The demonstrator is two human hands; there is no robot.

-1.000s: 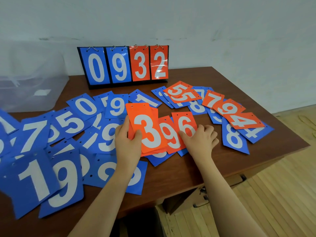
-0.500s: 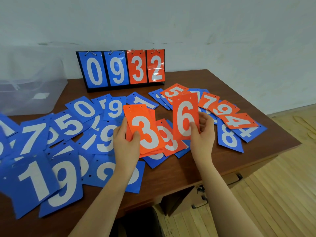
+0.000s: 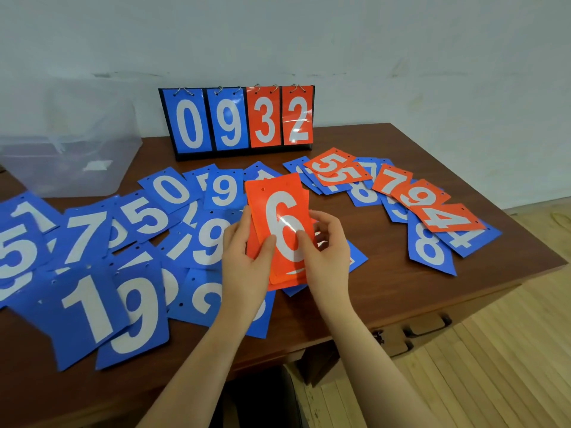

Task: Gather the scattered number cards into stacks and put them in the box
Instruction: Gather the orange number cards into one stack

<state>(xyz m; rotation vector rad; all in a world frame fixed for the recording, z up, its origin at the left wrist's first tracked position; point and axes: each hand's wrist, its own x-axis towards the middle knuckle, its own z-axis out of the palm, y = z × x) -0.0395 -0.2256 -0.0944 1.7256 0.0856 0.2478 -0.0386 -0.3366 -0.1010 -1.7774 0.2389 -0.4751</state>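
- Two hands hold our orange stack (image 3: 279, 239): the left hand (image 3: 247, 264) curls round its left edge, thumb on the face; the right hand (image 3: 324, 251) pinches the right edge, thumb on the 6.
- We should square the edges and line up the punched holes before adding more.
- The cards look thin, glossy and slippery, so we should grip firmly.
- Left of the scoreboard (image 3: 238, 118), the clear plastic box (image 3: 61, 149) waits; loose blue cards (image 3: 92, 304) lie in front across the bench (image 3: 401, 298).

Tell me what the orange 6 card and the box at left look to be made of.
Orange 6 card: likely glossy plastic or laminated card; a white glare streak crosses the digit, and there are punched holes near the top edge. Box: seemingly translucent, frosted plastic; the wall and table show faintly through it.
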